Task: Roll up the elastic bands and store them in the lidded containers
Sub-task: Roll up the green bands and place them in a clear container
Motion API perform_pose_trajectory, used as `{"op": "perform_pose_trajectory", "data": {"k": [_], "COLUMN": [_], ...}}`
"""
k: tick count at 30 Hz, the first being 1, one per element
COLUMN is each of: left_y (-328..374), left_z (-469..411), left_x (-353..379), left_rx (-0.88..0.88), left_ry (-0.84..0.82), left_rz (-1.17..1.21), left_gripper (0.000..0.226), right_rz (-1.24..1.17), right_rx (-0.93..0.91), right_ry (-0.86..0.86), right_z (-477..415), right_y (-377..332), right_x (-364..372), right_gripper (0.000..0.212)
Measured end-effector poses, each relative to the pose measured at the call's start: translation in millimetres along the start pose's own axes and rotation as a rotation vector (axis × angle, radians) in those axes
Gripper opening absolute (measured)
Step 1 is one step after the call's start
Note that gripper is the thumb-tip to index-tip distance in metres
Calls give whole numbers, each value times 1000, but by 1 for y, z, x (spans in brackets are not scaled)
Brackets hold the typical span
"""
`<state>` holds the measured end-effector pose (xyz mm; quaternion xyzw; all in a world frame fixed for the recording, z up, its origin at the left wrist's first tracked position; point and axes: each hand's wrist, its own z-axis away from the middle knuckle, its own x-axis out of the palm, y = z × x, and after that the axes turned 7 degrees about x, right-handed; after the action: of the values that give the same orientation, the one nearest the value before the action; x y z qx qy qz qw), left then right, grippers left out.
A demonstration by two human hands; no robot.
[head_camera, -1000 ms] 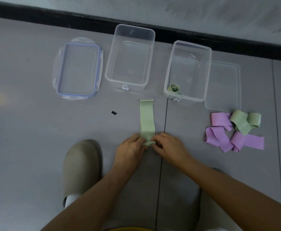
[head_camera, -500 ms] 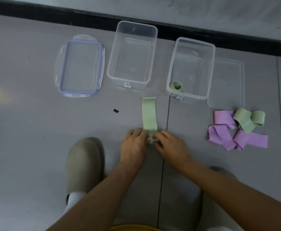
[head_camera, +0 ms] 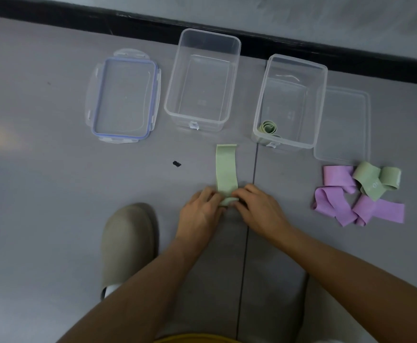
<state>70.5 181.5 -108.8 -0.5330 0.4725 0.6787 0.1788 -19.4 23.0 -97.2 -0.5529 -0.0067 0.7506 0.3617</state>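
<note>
Your left hand (head_camera: 200, 214) and right hand (head_camera: 259, 210) both pinch the rolled near end of the green band (head_camera: 226, 170), which lies flat on the floor just in front of the right container (head_camera: 320, 107); inside that container sits one rolled band (head_camera: 268, 127).

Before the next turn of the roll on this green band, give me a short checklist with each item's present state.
1. Both hands on the rolled end: left hand and right hand pinch it. Ok.
2. Flat green band lies straight ahead. Ok.
3. Roll tightness under the fingers: cannot tell.
4. Right container open, one rolled green band inside, room left. Ok.
5. Middle container open. Ok.
6. Pile of loose bands clear of the hands. Ok.
</note>
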Motion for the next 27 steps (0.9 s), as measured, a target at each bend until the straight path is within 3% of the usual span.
{"op": "perform_pose_trajectory", "data": {"k": [8, 15, 20, 24, 27], "left_y": [-4, -1, -1, -7, -11], "left_z": [-18, -28, -29, -27, -25], "left_x": [-3, -7, -6, -8, -7], "left_rx": [-69, -117, -98, -112, -4], "left_ry": [-98, -109, -80, -71, -37], "left_rz": [51, 23, 3, 32, 38], "left_gripper": [15, 8, 14, 17, 17], "right_rz": [-94, 22, 152, 139, 83], "right_rx": [40, -21, -98, -72, -38], "right_ry": [59, 152, 121, 99, 77], "right_z": [-1, -6, -5, -8, -9], "right_y": [-7, -6, 1, -4, -6], "right_x": [-1, -2, 2, 0, -1], "right_gripper": [25, 8, 26, 25, 24]}}
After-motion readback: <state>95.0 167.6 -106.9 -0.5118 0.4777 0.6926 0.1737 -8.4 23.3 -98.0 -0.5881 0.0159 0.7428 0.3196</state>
